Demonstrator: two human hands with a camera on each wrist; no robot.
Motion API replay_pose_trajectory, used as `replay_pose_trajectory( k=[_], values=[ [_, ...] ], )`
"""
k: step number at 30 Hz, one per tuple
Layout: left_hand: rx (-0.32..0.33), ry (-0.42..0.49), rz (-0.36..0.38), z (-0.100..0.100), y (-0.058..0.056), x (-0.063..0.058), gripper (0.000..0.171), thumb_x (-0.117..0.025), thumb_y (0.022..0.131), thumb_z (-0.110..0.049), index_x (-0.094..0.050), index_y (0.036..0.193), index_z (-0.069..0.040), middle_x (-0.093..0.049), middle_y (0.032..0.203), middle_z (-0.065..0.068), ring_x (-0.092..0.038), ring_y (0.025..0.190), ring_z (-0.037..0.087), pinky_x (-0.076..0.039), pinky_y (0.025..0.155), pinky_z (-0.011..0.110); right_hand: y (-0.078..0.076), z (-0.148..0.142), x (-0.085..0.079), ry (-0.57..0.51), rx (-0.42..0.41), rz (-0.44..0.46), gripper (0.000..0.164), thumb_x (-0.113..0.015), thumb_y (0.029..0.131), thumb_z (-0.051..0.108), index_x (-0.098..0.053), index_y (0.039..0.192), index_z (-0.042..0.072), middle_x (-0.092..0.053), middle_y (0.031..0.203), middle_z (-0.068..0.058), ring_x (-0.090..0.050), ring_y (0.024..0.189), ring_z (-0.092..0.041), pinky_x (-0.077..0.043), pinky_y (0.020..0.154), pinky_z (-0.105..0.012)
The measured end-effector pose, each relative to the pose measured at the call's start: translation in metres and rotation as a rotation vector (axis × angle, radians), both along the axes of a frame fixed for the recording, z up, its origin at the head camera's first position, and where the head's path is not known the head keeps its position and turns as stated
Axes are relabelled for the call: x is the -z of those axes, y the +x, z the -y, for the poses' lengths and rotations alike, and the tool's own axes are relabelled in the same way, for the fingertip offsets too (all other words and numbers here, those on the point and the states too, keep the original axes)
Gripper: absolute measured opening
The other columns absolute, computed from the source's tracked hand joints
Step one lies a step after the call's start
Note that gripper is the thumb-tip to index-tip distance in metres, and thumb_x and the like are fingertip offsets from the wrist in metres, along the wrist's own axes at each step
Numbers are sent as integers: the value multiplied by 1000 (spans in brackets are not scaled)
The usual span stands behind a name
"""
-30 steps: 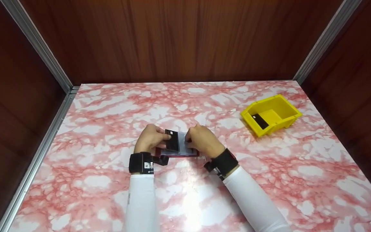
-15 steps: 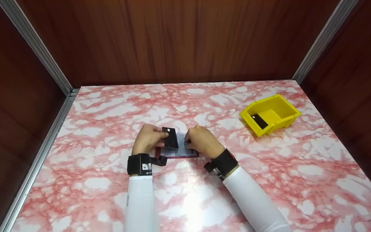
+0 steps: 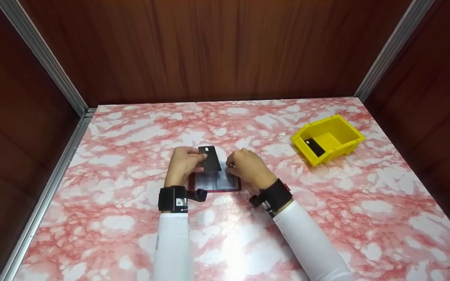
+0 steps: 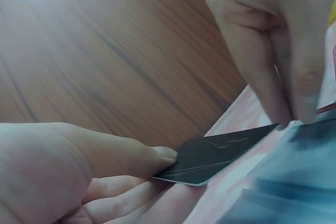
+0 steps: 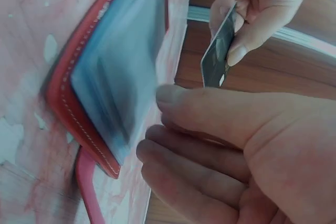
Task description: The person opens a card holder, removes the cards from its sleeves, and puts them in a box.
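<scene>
My left hand (image 3: 184,162) pinches a black bank card (image 3: 211,159) with a small pale chip, thumb on top and fingers below. The card (image 4: 215,156) is tilted above an open red card holder (image 3: 221,191). Translucent plastic sleeves (image 5: 118,72) fan out inside the holder, whose red stitched border (image 5: 65,95) and strap (image 5: 85,182) show in the right wrist view. My right hand (image 3: 248,167) pinches at the edge of a sleeve, thumb and forefinger close together. In the left wrist view, the right fingertips (image 4: 306,114) are right by the card's far corner.
A yellow bin (image 3: 338,134) stands at the right rear of the pink marbled table (image 3: 123,218), with another black card (image 3: 315,147) inside. Brown wood-grain panels (image 3: 217,50) with metal corner posts (image 3: 395,47) enclose the table's back and sides.
The black card has risen away from the sleeves with my left hand, and more of the holder shows beneath. My right hand has lifted slightly. The yellow bin has stayed put.
</scene>
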State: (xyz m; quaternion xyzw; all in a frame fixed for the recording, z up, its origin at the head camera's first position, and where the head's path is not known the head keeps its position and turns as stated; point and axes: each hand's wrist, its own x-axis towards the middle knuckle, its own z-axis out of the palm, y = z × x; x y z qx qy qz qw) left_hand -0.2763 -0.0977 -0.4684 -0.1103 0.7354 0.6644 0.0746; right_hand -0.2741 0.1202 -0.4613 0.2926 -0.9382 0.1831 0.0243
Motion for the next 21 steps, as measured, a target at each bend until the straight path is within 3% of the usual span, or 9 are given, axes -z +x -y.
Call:
replay_pose_trajectory(
  k=[7,13,16,21],
  values=[
    [10,23,-102,-6,-2,-2,30,-77,97,-4,-72,124,10,-81,102,16,-71,67,10,-64,58,22,-3,-4,-8,-156,125,19,17,-75,99,13,-83,108,1,-85,103,-13,-81,95,-27,-67,87,-46],
    [35,33,-204,-14,-3,-4,24,-77,98,-3,-76,119,8,-81,90,11,-73,67,9,-68,65,28,-3,-2,-14,-280,195,30,29,-65,101,14,-80,119,-2,-84,107,-15,-78,91,-25,-67,87,-45],
    [43,26,-238,-18,-3,-6,21,-78,98,-3,-77,117,6,-83,97,17,-75,70,10,-69,69,29,-3,-1,-18,-356,200,83,32,-66,104,16,-77,126,-4,-83,112,-18,-81,97,-26,-68,91,-45],
    [53,32,-262,-22,-3,-9,19,-80,97,-6,-79,114,4,-84,96,14,-76,74,10,-71,81,45,-3,-1,-21,-457,194,168,32,-76,102,14,-75,129,-4,-82,116,-21,-83,104,-30,-69,93,-44]
  ],
)
